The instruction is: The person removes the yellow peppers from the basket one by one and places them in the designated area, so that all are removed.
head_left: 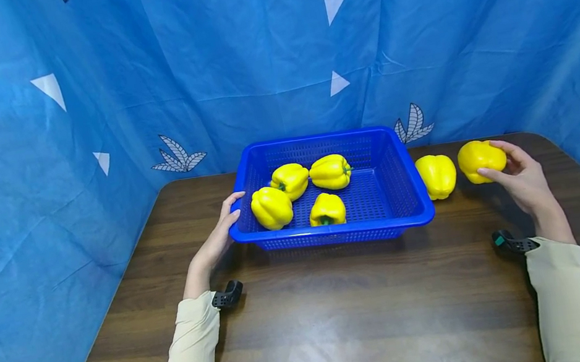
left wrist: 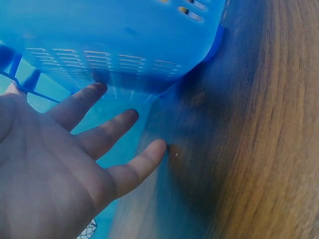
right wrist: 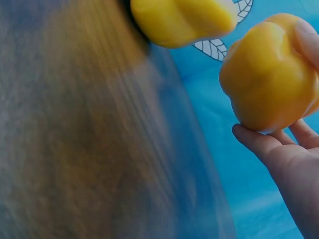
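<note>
A blue plastic basket point(head_left: 326, 232) holds several yellow bell peppers; one of these peppers point(head_left: 272, 207) lies by its left wall. My left hand point(head_left: 217, 235) is at the basket's left rim, and the left wrist view shows its fingers point(left wrist: 119, 130) fairly straight and spread beside the outer wall. Off to the right, my right hand point(head_left: 526, 180) grips a yellow bell pepper point(head_left: 481, 161) between thumb and fingers. In the right wrist view this held pepper point(right wrist: 269, 74) appears against the blue cloth. Another yellow pepper point(head_left: 437, 176) sits between the basket and my right hand.
The brown wooden table point(head_left: 367, 319) bears the basket near its back edge. A blue curtain point(head_left: 271, 52) with white triangles and leaf prints hangs behind and along the sides. Black straps with small devices point(head_left: 228, 294) sit on both wrists.
</note>
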A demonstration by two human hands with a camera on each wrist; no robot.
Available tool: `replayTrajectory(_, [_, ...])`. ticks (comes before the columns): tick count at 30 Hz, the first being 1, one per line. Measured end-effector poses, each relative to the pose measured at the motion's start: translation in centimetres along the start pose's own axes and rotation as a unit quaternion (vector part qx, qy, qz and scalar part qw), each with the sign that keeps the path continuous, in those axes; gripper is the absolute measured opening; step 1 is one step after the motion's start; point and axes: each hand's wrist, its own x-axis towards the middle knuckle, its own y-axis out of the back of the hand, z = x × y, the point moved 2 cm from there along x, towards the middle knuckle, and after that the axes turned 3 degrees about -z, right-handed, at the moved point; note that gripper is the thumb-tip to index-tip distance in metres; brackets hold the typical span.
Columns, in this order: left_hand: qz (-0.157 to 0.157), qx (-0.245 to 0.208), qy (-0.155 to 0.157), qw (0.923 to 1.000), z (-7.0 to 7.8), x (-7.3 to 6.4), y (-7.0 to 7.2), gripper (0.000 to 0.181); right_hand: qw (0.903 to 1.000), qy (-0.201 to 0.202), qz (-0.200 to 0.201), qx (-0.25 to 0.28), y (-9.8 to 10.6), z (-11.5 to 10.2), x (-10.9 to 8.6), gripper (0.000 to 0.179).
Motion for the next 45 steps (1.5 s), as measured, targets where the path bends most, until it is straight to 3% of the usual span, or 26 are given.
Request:
replayTrajectory(7, [0.003, 0.001, 0.003, 1.0, 0.2, 0.0, -0.1, 0.05, 0.9996, -0.024, -0.012, 0.01, 0.1, 0.9, 0.0, 0.061])
replayTrajectory(14, [0.003, 0.001, 0.003, 1.0, 0.2, -0.1, -0.1, 0.051, 0.998, -0.044, -0.032, -0.033, -0.1, 2.0, 0.2, 0.063])
replayTrajectory(22, [0.0, -0.001, 0.002, 1.0, 0.2, -0.2, 0.0, 0.051, 0.9948, -0.071, -0.059, -0.043, -0.2, 2.2, 0.0, 0.065])
replayTrajectory(27, [-0.001, -0.006, -0.001, 1.0, 0.2, -0.2, 0.0, 0.05, 0.9946, -0.071, -0.075, -0.013, 0.1, 2.4, -0.2, 0.062])
replayTrajectory(33, [-0.003, -0.003, -0.004, 1.0, 0.2, -0.2, 0.0, 0.05, 0.9874, -0.064, -0.114, 0.089, 0.5, 2.3, -0.6, 0.058])
replayTrajectory(35, [-0.004, -0.005, -0.005, 1.0, 0.2, -0.2, 0.0, 0.05, 0.9856, -0.06, -0.125, 0.097, 0.5, 2.3, -0.7, 0.057])
replayTrajectory(45, [-0.003, 0.0, -0.004, 1.0, 0.2, -0.2, 0.0, 0.05, 0.9915, -0.019, -0.119, -0.048, 0.4, 2.6, -0.3, 0.06])
